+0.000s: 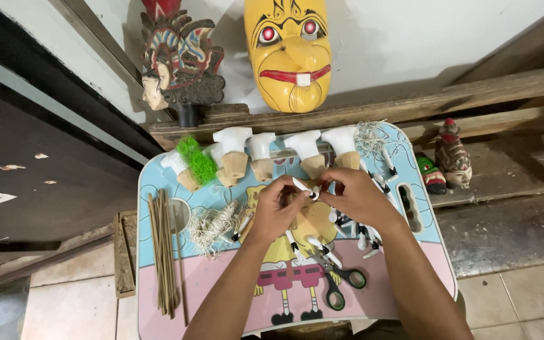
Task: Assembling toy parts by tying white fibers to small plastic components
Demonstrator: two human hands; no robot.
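Observation:
My left hand [276, 210] and my right hand [355, 197] meet over the middle of a small cartoon-printed table [158, 182]. Together they pinch a small white stick-like puppet piece with a dark tip [303, 186], above a tan wooden body piece [310, 221] that is partly hidden by my fingers. Several more white pieces with dark tips [318, 247] lie just below my hands. A row of white-and-tan wooden puppet bodies [266, 154] stands along the table's far edge.
Black-handled scissors [341, 281] lie near the front edge. A bundle of thin bamboo sticks [166, 252] lies at the left, pale string [212, 226] beside it, green fibre [198, 161] behind. A yellow mask [289, 53] and a carved painted mask [177, 60] lean on the wall; two small figurines [453, 154] stand at the right.

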